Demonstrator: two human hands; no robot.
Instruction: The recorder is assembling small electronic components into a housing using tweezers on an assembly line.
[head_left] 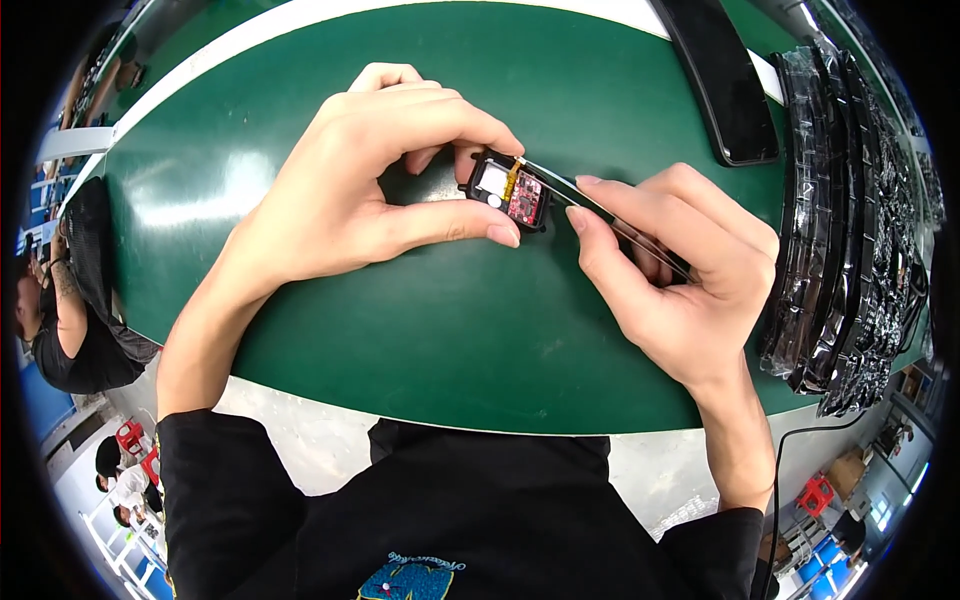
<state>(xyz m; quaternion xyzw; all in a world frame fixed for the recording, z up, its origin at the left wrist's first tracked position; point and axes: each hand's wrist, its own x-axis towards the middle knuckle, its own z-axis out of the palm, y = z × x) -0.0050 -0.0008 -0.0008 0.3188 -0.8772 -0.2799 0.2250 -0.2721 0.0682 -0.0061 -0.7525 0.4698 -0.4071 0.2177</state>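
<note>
Between the thumb and fingers of my left hand (375, 175) is a small black device housing (510, 192). Its open face shows a red circuit board, a white block and a strip of yellow tape. My right hand (690, 255) pinches a pair of metal tweezers (632, 237) between thumb and index finger. The tweezers' tips reach the housing's upper right edge, by the yellow tape. Whether they grip any part there is too small to tell. Both hands are above the green tabletop.
Stacked clear-and-black plastic trays (835, 230) stand along the right edge of the green table (420, 340). A black phone-like slab (720, 85) lies at the far right. A black cable (780, 470) hangs at the lower right. Another person (75, 320) sits at the left.
</note>
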